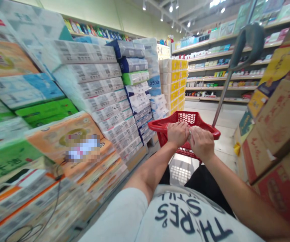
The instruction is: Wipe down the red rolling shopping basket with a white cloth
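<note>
A red plastic shopping cart (157, 126) with lattice walls stands right in front of me. My left hand (177, 133) is closed over its near bar, knuckles up. Just beside it, my right hand (201, 142) also curls over the bar, and the fingertips of both hands meet near the middle. The undersides of my fingers are hidden. At the cart's right side rises a slanted metal pole (222, 97) topped by a grey looped grip (248, 45); its lower end is hidden behind the cart rim.
Tall stacks of white tissue packs (102, 80) line the left, with orange packs (81, 131) nearer. Yellow packs (177, 80) stand ahead. Cardboard boxes (281, 117) are piled close on the right. Stocked shelves (215, 64) cross the back. A loose black cable (55, 198) hangs at lower left.
</note>
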Demonstrator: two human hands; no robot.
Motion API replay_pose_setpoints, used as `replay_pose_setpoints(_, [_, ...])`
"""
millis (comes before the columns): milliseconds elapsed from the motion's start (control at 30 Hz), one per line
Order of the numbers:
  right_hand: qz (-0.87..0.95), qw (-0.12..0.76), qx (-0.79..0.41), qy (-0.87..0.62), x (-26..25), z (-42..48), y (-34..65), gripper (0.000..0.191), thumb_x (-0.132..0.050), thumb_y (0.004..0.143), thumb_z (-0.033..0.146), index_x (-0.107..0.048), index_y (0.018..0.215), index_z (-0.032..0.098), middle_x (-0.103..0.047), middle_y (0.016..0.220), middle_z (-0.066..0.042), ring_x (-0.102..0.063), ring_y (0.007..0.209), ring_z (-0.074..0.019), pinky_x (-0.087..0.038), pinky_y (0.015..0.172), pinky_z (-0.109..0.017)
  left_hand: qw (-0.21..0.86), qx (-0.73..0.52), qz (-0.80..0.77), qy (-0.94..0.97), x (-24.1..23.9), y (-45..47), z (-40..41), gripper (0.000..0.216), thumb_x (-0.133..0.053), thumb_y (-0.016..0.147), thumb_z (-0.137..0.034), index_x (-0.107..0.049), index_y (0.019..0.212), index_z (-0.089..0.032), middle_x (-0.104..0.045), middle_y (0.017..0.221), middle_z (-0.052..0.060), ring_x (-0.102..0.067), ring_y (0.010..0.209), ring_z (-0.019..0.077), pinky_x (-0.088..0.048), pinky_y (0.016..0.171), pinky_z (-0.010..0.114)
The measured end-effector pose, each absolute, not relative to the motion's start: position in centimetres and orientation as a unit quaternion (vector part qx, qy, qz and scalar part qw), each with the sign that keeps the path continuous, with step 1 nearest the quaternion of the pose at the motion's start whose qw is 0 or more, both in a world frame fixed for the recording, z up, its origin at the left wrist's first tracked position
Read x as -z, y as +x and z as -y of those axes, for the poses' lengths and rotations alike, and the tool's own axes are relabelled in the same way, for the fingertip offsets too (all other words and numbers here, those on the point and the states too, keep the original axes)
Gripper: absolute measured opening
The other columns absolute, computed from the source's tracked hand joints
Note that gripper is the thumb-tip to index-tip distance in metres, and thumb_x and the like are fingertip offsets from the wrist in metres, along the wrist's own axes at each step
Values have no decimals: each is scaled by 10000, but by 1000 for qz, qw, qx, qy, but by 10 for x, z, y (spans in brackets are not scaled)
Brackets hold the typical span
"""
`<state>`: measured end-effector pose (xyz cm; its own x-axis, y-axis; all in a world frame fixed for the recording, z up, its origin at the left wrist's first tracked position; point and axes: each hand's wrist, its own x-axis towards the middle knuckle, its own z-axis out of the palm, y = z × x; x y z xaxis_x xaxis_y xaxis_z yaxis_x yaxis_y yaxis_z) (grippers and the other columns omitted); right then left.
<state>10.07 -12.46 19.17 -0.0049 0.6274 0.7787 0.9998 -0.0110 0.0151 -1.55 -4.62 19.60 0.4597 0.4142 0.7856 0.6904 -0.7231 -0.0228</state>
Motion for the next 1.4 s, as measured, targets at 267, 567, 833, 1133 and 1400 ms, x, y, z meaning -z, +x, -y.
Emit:
replay_pose_setpoints(267, [587, 171, 135, -780, -224, 108, 106, 428, -330, 945, 372, -693, 930, 146, -696, 795, -133, -650, 735, -246, -413, 705, -338, 163, 389, 335, -842, -198, -13, 46, 320, -376, 966, -309, -646, 1107, -210, -691, 1111, 55, -594, 1064, 190, -384, 946, 387])
replay_pose_setpoints(567, [612, 190, 217, -736, -215, 120, 98, 389, -341, 931, 275, -685, 888, 100, -691, 844, -172, -634, 807, -279, -399, 748, -377, 161, 386, 336, -844, -198, -13, 45, 311, -373, 969, -305, -647, 1087, -218, -695, 1100, 45, -596, 1050, 191, -372, 942, 387])
replay_pose_setpoints(833, [622, 266, 280, -682, -203, 124, 101, 403, -330, 957, 300, -628, 1152, 111, -691, 1015, -160, -622, 950, -258, -388, 850, -359, 159, 392, 336, -842, -197, -13, 46, 337, -348, 978, -324, -646, 1097, -220, -693, 1099, 49, -594, 1058, 193, -374, 946, 388])
replay_pose_setpoints(1133, [599, 207, 232, -738, -213, 120, 101, 399, -327, 950, 308, -664, 1003, 99, -697, 888, -157, -635, 820, -258, -392, 760, -351, 151, 391, 332, -845, -197, -11, 46, 338, -356, 976, -309, -646, 1115, -203, -689, 1132, 57, -590, 1073, 202, -372, 950, 394])
replay_pose_setpoints(1400, [605, 180, 236, -739, -216, 121, 102, 393, -343, 933, 288, -675, 841, 99, -690, 807, -161, -620, 769, -255, -372, 731, -355, 152, 391, 334, -844, -198, -13, 48, 329, -359, 977, -312, -650, 1095, -215, -692, 1123, 53, -594, 1062, 202, -368, 948, 396])
